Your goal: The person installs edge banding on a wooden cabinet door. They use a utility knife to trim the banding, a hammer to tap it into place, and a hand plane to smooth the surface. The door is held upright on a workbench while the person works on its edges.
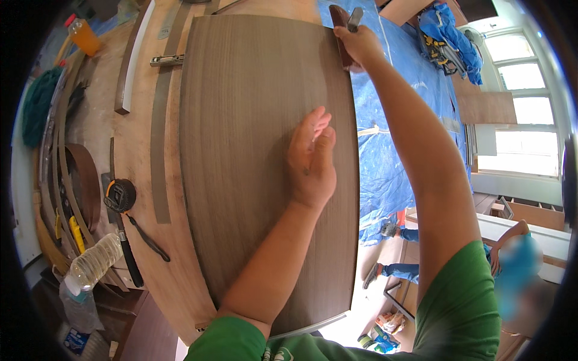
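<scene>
Head view looks down on a wooden workbench point(150, 265) with a big dark brown veneer panel point(253, 150) lying flat on it, taking up most of the middle. Panel has a fine straight grain running along its length, and its long axis goes from the near edge of the bench to the far edge, right side hanging about level with the bench's right edge. Left hand point(312, 159) lies flat on the panel near its right edge, fingers together and stretched out, palm down. Right hand point(359, 43) is up at the panel's far right corner, fingers clamped round a small dark hand tool point(344, 27) with a metal end, pressed on the panel's edge.

Off the left side: loose strips of edge banding point(159, 144) along the panel's left edge, a black tape measure point(120, 195) beside them, a clear plastic bottle point(90, 265) at the near left corner, an orange bottle point(83, 35) at the far left corner.
</scene>
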Available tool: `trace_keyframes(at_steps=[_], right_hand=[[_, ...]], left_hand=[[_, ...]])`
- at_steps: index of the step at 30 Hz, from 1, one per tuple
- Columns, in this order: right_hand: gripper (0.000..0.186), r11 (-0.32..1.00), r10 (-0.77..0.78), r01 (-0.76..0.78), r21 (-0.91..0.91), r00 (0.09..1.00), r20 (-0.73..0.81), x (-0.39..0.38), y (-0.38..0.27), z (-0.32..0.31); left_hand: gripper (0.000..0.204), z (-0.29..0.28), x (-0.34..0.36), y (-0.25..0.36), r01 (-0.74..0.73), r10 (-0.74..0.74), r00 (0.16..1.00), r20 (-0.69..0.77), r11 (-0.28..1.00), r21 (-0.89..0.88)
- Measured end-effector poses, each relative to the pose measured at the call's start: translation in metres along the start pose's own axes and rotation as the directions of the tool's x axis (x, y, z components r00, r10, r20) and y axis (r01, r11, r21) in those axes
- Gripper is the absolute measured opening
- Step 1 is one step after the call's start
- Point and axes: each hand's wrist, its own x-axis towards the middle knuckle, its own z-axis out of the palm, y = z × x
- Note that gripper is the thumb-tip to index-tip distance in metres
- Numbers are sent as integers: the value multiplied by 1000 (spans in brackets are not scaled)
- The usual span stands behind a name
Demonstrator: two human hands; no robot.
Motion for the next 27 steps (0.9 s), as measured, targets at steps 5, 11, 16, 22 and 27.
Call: trace_keyframes(at_steps=[5,11,16,22,27], right_hand=[[64,990,-53,54,-131,999,9,75,-7,16],[53,940,-238,228,-253,971,-11,80,10,16],[55,1000,-3,3,-12,1000,14,-17,-21,-2],[61,971,-62,50,-234,997,-44,-65,45,-11],[57,937,-90,77,-341,996,-23,-172,62,-13]], left_hand=[[39,-1,-1,-3,-45,43,998,34,998,55],[40,3,-1,-9,-95,94,995,14,994,58],[38,2,3,-9,-99,101,995,-25,994,49],[35,14,1,-19,-152,153,988,-24,987,47],[35,8,1,-18,-158,160,986,-37,986,52]])
